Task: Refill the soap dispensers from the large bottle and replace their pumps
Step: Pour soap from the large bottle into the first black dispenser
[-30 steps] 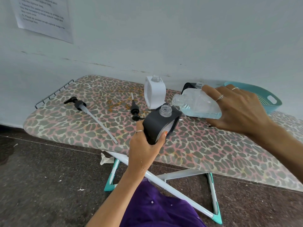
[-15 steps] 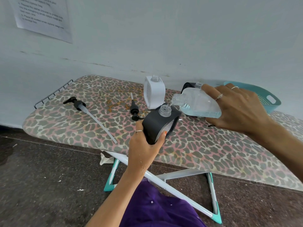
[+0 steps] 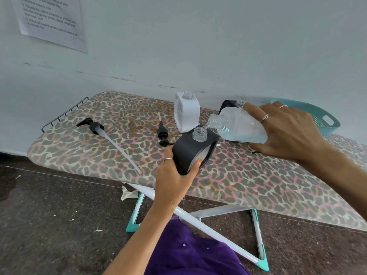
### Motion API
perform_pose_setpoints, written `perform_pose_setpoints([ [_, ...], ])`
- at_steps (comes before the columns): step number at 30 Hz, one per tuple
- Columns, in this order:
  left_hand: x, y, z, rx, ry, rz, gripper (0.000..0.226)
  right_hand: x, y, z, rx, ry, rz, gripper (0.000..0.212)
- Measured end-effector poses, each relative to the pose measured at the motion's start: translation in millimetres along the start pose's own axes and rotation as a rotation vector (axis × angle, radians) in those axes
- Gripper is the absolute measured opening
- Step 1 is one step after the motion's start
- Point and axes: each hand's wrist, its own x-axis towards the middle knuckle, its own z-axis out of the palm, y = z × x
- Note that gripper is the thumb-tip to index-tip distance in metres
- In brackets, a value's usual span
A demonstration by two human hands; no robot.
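Pouring continues unchanged: right hand grip grasping tilted large bottle, left hand grip clasping black dispenser above ironing board; refill unfinished, pumps off.

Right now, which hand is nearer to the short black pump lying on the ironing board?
Left. The left hand grips the black dispenser right beside the short black pump; the right hand tilts the large bottle farther off.

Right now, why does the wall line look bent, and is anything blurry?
Head view: the wide lens bows the ironing board and wall edge; light is soft, shadows faint; the wall notice is too blurred to read; the clear bottle stays sharp.
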Motion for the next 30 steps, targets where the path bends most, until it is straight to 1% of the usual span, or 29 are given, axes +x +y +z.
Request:
perform_pose_setpoints([
  [8, 1.4, 0.8, -0.8, -0.018, -0.019, -0.002, 0.049, 0.5, -1.0, 0.4, -0.008, -0.009, 0.007, 0.074],
  [11, 2.2, 1.1, -2.0, -0.057, -0.040, -0.041, 0.057, 1.0, -1.2, 0.4, -0.003, -0.006, 0.005, 0.074],
  [14, 2.5, 1.1, -3.6, -0.155, -0.081, -0.105, 0.066, 0.9, -2.0, 0.9, 0.018, 0.006, 0.000, 0.073],
  [18, 3.4, -3.3, -4.2, -0.186, -0.103, -0.077, 0.063, 1.3, -1.3, 0.8, 0.021, 0.016, -0.005, 0.069],
  [21, 3.9, -2.0, -4.9, -0.207, -0.116, -0.089, 0.067, 2.3, -1.2, 1.4, 0.010, 0.011, -0.009, 0.071],
  [23, 4.1, -0.9, -5.9, -0.188, -0.105, -0.057, 0.069, 1.7, -1.5, 1.9, 0.012, 0.008, -0.014, 0.071],
  [30, 3.8, 2.2, -7.5, -0.237, -0.126, -0.040, 0.059, 1.6, -0.7, 2.4, 0.014, 0.008, -0.016, 0.074],
])
